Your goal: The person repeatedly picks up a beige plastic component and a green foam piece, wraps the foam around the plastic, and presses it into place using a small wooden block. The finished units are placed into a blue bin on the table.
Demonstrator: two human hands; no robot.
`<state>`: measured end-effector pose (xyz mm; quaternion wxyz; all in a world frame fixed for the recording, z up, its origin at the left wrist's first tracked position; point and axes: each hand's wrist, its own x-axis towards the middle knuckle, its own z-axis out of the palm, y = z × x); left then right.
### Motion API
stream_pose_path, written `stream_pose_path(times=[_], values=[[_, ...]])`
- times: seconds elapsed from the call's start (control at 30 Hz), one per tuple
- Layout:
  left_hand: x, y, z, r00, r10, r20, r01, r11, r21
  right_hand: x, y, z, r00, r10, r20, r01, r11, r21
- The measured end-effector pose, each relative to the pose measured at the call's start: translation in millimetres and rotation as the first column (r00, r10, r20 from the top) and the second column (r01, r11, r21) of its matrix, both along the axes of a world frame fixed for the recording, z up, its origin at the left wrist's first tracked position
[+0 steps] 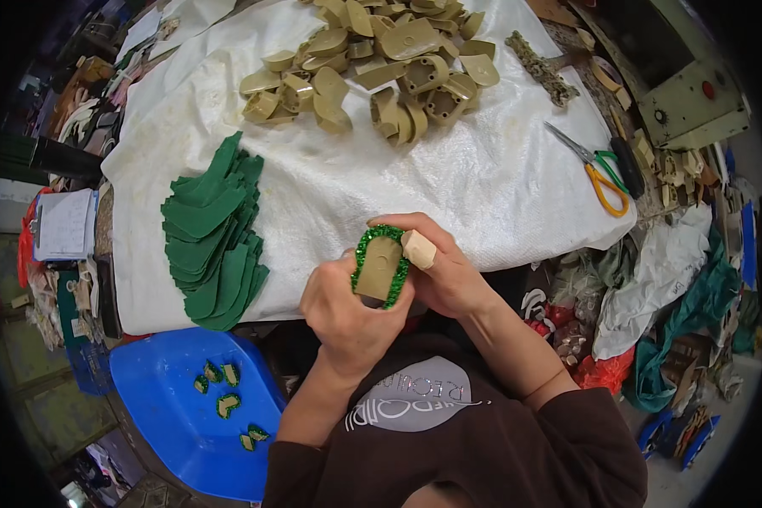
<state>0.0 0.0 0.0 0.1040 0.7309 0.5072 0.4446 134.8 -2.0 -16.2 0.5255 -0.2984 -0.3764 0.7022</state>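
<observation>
Between my two hands, over the near edge of the white sheet, is a tan plastic shoe heel (pixel 379 264) with green glitter material around its rim. My left hand (pixel 347 300) grips its left and lower side with curled fingers. From the right, my right hand (pixel 444 271) closes on it, its thumb wrapped in beige tape (pixel 419 249). Fingers hide part of the heel's sides. Left of my hands lies a fanned stack of green cut pieces (pixel 216 233). Farther off, bare tan heels (pixel 411 42) are heaped on the sheet.
A blue basin (pixel 173 347) at lower left holds several green-edged heels (pixel 227 406). Scissors (pixel 597 173) with orange and green handles lie at right beside a black-handled tool (pixel 626 165). A clipboard (pixel 66 222) sits far left. Bags (pixel 652 288) crowd the right side.
</observation>
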Motion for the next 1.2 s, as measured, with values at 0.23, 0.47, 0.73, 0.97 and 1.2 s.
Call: stream_pose_path(times=[0.23, 0.47, 0.73, 0.97, 1.2], values=[[-10, 9, -7, 0.999, -0.001, -0.039, 0.006, 0.992, 0.123, -17, -5, 5, 0.851, -0.249, 0.462, 0.199, 0.968, 0.154], [-30, -3, -4, 0.992, -0.004, 0.126, -0.006, 0.997, 0.081, -28, -1, 8, 0.715, -0.367, 0.595, 0.050, 0.876, 0.480], [-170, -51, -61, 0.857, 0.506, 0.102, -0.501, 0.863, -0.073, -42, 65, 24, 0.628, -0.436, 0.644, -0.157, 0.740, 0.654], [-253, -102, -153, 0.571, 0.799, -0.188, -0.802, 0.494, -0.336, -89, 103, 34, 0.477, -0.567, 0.672, -0.248, 0.647, 0.721], [-215, -11, -32, 0.800, 0.564, 0.207, -0.555, 0.825, -0.105, -137, 127, 32, 0.285, -0.638, 0.716, -0.330, 0.636, 0.698]])
